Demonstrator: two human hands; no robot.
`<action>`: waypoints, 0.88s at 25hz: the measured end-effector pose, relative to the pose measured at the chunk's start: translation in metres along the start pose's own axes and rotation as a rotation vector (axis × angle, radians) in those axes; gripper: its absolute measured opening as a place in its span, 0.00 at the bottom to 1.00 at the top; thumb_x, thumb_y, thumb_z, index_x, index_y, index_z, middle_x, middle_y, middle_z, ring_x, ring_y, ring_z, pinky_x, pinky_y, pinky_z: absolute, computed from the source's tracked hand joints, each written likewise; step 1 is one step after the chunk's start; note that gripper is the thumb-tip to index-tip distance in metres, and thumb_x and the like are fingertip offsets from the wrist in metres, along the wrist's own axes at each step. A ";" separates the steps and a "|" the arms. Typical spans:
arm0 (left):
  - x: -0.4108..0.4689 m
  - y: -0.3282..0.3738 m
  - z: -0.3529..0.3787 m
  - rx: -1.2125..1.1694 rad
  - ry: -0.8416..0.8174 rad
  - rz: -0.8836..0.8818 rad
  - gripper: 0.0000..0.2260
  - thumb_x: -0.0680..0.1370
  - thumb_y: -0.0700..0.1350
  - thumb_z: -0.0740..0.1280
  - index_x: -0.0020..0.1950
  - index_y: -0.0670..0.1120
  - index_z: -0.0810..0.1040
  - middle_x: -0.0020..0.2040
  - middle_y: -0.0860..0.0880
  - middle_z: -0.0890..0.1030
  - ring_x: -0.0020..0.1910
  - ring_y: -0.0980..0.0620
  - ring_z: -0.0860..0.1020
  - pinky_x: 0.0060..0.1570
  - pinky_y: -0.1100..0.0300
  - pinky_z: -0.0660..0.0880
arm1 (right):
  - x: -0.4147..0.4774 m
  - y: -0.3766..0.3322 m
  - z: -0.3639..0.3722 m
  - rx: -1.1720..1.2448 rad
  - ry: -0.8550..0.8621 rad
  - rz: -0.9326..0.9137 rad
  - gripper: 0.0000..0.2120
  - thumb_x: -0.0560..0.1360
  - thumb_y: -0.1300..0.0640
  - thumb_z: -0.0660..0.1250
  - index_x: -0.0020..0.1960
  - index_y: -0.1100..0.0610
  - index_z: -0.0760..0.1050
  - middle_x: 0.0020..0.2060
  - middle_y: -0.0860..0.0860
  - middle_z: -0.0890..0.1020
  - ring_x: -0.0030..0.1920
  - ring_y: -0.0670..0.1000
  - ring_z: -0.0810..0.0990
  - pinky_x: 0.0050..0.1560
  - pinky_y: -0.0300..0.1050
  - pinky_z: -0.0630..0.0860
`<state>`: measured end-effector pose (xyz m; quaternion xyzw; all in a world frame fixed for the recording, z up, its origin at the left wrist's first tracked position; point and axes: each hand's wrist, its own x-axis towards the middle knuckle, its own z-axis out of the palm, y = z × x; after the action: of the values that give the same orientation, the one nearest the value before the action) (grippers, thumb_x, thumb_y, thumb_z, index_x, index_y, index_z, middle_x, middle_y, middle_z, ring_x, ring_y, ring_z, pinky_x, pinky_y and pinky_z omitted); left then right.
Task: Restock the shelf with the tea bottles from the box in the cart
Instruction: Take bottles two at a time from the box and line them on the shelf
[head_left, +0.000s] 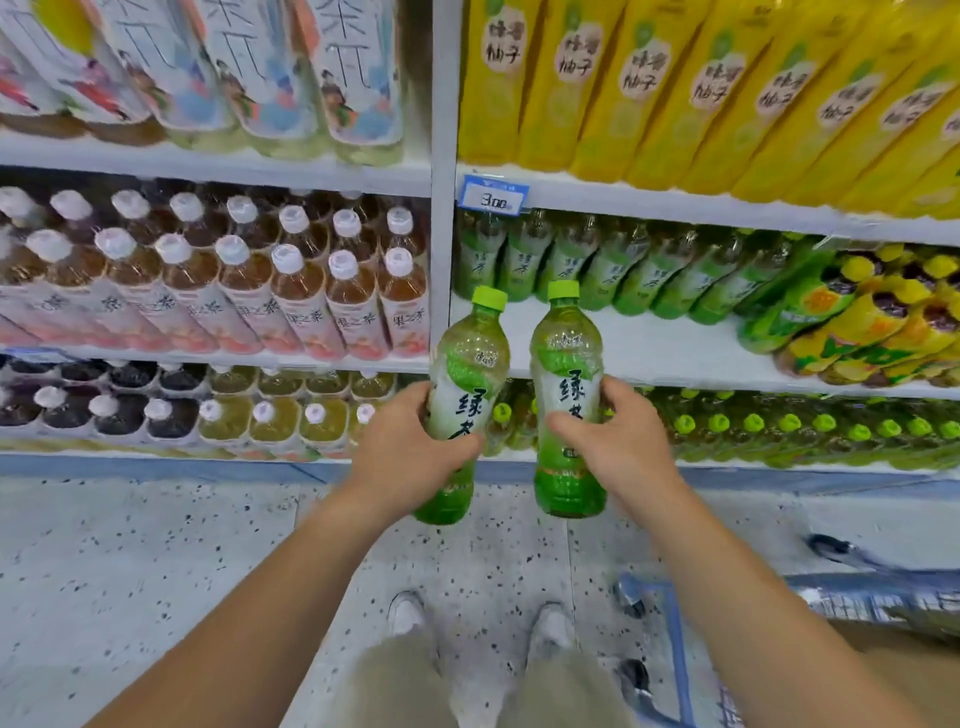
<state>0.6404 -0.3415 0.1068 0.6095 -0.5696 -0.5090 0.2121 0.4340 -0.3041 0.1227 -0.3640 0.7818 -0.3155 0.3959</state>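
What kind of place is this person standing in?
Most likely a shop's drinks aisle: white shelves packed with rows of drink bottles, a price tag on a shelf edge, and a cart beside the person.

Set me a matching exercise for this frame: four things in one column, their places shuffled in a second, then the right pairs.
Things
1. two nearest green-capped bottles
2. yellow bottles
3. pink-label bottles
4. cart

Places
A. top shelf in view, right bay
B. lower right, on the floor
C. one in the left hand, one in the right hand
D. middle shelf, left bay

Pairs: 1-C, 2-A, 3-D, 4-B
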 end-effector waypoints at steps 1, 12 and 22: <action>0.013 -0.005 0.007 -0.015 0.012 0.006 0.16 0.70 0.47 0.79 0.54 0.55 0.78 0.46 0.57 0.85 0.40 0.64 0.82 0.38 0.65 0.80 | 0.015 0.005 0.005 -0.002 0.000 -0.005 0.11 0.68 0.55 0.77 0.48 0.48 0.79 0.44 0.44 0.84 0.45 0.48 0.83 0.46 0.49 0.82; 0.131 -0.043 0.069 -0.093 0.200 0.079 0.13 0.68 0.42 0.80 0.47 0.53 0.80 0.39 0.61 0.85 0.36 0.64 0.83 0.33 0.67 0.79 | 0.158 0.072 0.043 0.039 -0.065 -0.128 0.14 0.68 0.58 0.77 0.49 0.48 0.78 0.39 0.40 0.85 0.39 0.41 0.84 0.39 0.44 0.81; 0.200 -0.024 0.102 -0.112 0.356 0.388 0.20 0.72 0.36 0.75 0.53 0.58 0.73 0.45 0.61 0.82 0.45 0.70 0.79 0.42 0.77 0.72 | 0.225 0.053 0.046 0.118 0.025 -0.450 0.24 0.68 0.59 0.78 0.55 0.43 0.71 0.45 0.41 0.82 0.42 0.33 0.80 0.34 0.24 0.73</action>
<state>0.5309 -0.4846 -0.0292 0.5561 -0.6006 -0.3744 0.4358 0.3616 -0.4695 -0.0291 -0.5015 0.6659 -0.4455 0.3264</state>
